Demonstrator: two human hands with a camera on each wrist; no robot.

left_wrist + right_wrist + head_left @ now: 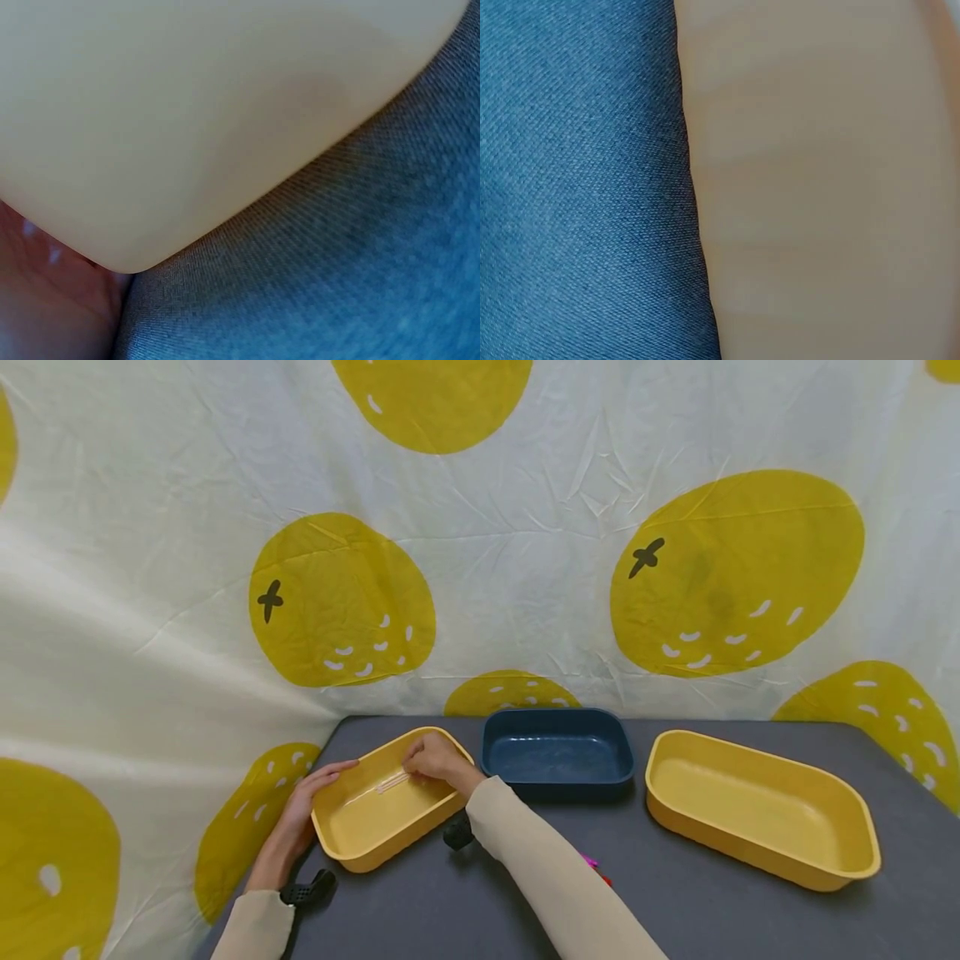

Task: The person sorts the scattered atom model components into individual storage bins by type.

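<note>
In the head view, my right hand [437, 757] reaches into the left yellow tray [360, 828] with its fingers bent down. Its fingertips are at one end of a few thin whitish sticks [392, 782] and seem to pinch them; their exact kind is too small to tell. My left hand [309, 797] rests along the left side of this tray, its fairly straight fingers touching the rim. The left wrist view shows the tray's outer wall [187, 112] close up, with part of the palm beside its lower corner. In the right wrist view the tray wall [817, 187] hides the right fingers.
A dark blue tray [558, 787] stands at the back middle of the grey table [405, 910]. Another yellow tray [750, 852] lies to the right. Small pink and red items [592, 862] show partly behind my right sleeve. A patterned cloth [525, 610] hangs behind the table.
</note>
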